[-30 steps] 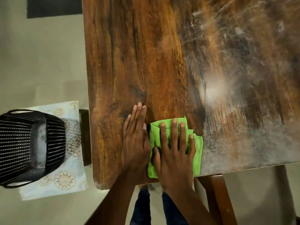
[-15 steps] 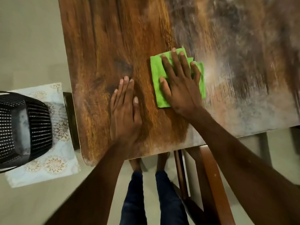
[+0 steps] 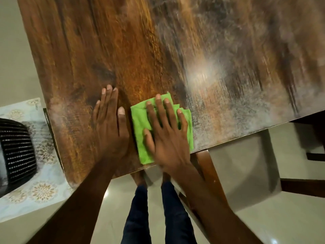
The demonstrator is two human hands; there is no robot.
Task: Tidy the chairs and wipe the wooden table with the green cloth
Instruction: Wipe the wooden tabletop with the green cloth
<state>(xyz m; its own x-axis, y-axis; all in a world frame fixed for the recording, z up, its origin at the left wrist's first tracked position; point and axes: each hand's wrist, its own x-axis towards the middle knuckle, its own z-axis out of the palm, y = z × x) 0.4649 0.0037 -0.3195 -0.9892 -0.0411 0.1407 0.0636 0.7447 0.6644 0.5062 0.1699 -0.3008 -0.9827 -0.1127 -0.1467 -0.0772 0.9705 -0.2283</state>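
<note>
1. the right hand [image 3: 168, 136] lies flat on the cloth [image 3: 140, 138], fingers straight and spread, pressing it onto the table [image 3: 123, 50]; it presses the cloth rather than gripping it.
2. the left hand [image 3: 110, 124] lies flat on bare wood just beside the cloth, fingers straight and together, holding nothing. its thumb is close to the cloth's left edge; contact cannot be told.
3. the cloth is folded into a rough rectangle at the near edge of the table, its lower corner almost at the rim. its long axis runs away from the person, slightly tilted to the right.
4. the relation that matters: the dull, hazy wood lies to the right of the cloth and beyond it, starting just past the cloth's right edge. the wood on the left, under and around the left hand, looks cleaner and richer in colour.
5. so the next stroke probably goes forward and rightward, and the right hand, already on the cloth and on that side, is the one to make it.
6. a chair [image 3: 207, 166] stands under the near edge, right of the person's legs.
</note>
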